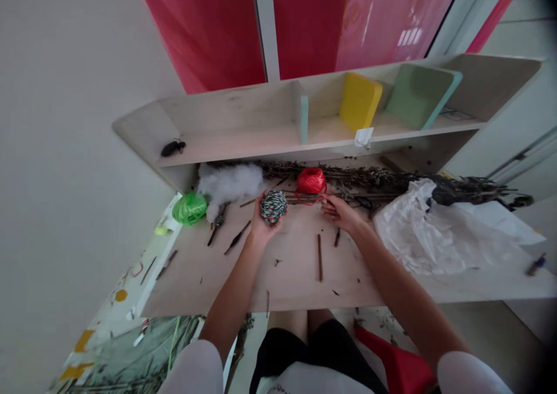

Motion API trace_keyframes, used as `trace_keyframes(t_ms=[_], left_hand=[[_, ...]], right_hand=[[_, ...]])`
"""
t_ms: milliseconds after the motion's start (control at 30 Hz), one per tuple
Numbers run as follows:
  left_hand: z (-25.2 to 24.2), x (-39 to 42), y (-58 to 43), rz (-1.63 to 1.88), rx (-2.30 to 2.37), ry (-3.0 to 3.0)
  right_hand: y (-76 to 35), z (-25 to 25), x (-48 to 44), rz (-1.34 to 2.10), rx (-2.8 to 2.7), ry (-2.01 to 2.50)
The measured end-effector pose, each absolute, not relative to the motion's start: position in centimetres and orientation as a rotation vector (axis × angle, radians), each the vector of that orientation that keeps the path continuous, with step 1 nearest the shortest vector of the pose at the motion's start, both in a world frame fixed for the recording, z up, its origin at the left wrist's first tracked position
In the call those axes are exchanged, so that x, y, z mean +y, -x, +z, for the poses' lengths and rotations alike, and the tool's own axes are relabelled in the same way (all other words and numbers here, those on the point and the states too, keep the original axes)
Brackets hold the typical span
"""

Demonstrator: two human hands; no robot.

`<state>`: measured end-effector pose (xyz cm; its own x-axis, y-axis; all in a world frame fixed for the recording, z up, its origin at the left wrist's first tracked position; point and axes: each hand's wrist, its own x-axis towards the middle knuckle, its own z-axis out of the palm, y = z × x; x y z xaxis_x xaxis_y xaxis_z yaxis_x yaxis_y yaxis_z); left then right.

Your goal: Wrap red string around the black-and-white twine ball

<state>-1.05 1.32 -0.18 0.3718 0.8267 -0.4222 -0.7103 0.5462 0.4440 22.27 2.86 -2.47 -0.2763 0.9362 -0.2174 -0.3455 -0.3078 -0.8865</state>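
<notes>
My left hand (265, 223) is wrapped round a ball of dark green and white twisted yarn (273, 206), held above the desk. My right hand (338, 211) pinches the loose end of a red ribbon at its fingertips. That strand loops back to a red ball of plastic twine (311, 180), which rests at the back of the desk. White fluffy stuffing (232, 184) lies left of the yarn ball. A green ball of plastic twine (190, 209) sits at the desk's left edge. Several short brown sticks (320, 257) lie scattered around my hands.
A bundle of dried stems (365, 178) runs along the back under the shelf (243, 141). Crumpled white plastic (429, 231) covers the right side of the desk (287, 284). Yellow (359, 101) and green (420, 95) dividers stand on the shelf. Something red (394, 359) is below, by my legs.
</notes>
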Motion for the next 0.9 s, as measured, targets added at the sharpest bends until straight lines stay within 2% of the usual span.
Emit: trace_keyframes(t_ms=[533, 900], left_hand=[[-2.5, 1.0, 0.2, 0.807, 0.672, -0.33], [-4.3, 1.1, 1.8, 0.953, 0.72, -0.308]], right_hand=[[-21.9, -2.7, 3.5, 1.75, -0.844, 0.967], [-20.8, -2.9, 3.8, 1.81, -0.488, 0.857]])
